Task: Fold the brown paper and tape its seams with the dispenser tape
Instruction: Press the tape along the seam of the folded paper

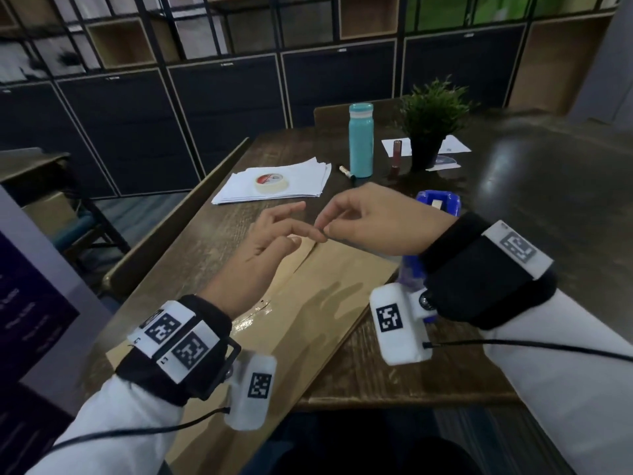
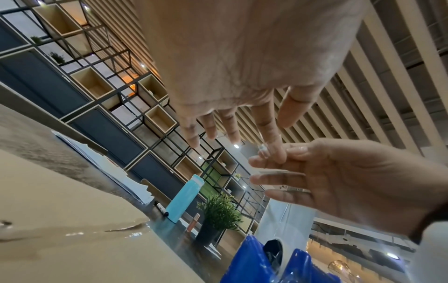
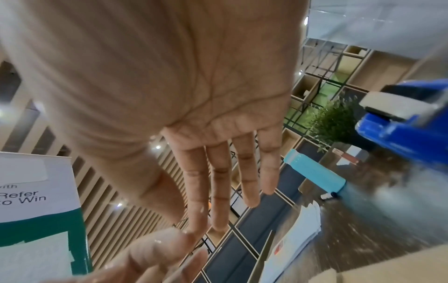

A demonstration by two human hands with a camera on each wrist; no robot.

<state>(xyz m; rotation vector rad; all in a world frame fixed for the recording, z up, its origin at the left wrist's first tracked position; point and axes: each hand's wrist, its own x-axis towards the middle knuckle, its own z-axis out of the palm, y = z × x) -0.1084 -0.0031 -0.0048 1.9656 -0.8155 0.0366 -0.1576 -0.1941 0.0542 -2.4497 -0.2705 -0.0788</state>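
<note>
The folded brown paper (image 1: 308,303) lies lengthwise on the wooden table (image 1: 394,365), its seam running up the middle. A glossy strip of clear tape (image 1: 253,318) covers the seam near my left wrist. My left hand (image 1: 274,234) hovers over the paper's far end with its fingers straight and spread. A small piece of clear tape (image 2: 263,152) clings to its index fingertip. My right hand (image 1: 323,228) pinches that piece between thumb and forefinger. The blue tape dispenser (image 1: 438,204) stands just behind my right wrist.
A stack of white sheets (image 1: 301,186) with a roll of masking tape (image 1: 271,182) lies beyond the paper. A marker (image 1: 346,172), teal bottle (image 1: 360,140), small reddish tube (image 1: 397,156) and potted plant (image 1: 430,132) stand further back. A chair back (image 1: 171,241) lines the table's left edge.
</note>
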